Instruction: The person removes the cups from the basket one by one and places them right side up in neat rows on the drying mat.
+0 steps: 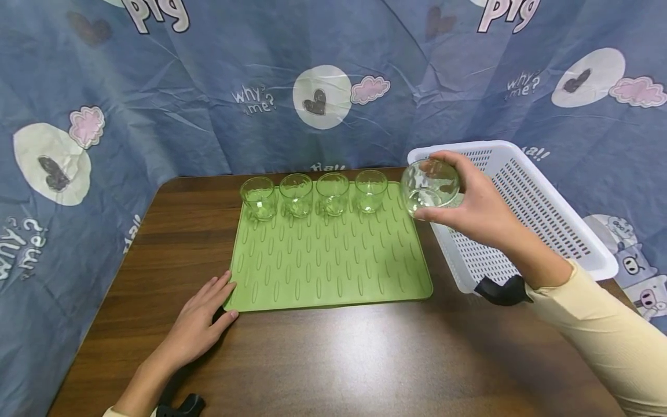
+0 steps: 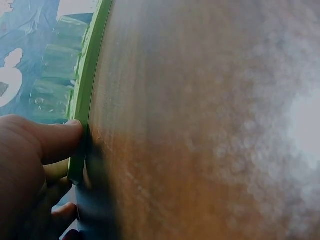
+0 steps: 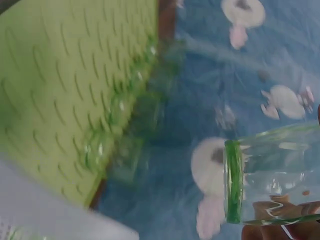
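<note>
My right hand point(image 1: 476, 202) grips a clear glass cup point(image 1: 431, 184) between thumb and fingers, above the white basket's left rim and beside the mat's back right corner. In the right wrist view the cup point(image 3: 275, 180) is tilted sideways, its thick base toward the mat. Several matching glass cups point(image 1: 333, 194) stand upright in a row along the back edge of the green ribbed mat point(image 1: 323, 260). My left hand point(image 1: 200, 321) rests at the mat's front left corner. Its thumb point(image 2: 62, 137) touches the mat's edge in the left wrist view.
A white perforated plastic basket point(image 1: 552, 214) sits on the right of the brown wooden table point(image 1: 333, 359). Something glassy shows inside it, partly hidden by my hand. Behind the table hangs a blue printed cloth point(image 1: 208, 104).
</note>
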{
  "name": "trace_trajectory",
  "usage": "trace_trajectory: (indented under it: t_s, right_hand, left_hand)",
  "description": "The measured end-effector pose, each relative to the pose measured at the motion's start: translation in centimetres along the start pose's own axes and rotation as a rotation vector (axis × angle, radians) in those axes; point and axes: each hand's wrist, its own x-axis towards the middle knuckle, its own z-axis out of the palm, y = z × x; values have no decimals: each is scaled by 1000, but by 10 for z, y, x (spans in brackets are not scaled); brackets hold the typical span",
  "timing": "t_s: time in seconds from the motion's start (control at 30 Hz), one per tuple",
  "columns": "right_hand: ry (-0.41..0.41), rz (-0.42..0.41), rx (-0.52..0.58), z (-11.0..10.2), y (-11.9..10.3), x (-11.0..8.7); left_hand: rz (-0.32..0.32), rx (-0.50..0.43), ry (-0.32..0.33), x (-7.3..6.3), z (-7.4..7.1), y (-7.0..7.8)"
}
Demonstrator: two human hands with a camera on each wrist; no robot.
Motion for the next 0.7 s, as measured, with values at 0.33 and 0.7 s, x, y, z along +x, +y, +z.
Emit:
trace_trajectory:
  t_s: [0.33,0.7]
  right_hand:
    - [-135,-36,53,53,-19,21]
    - [-178,-49,136,109,-24,40]
  left_hand:
    - [-2,0,1,-1,0,-1]
    - [-1,0,2,0,0,1]
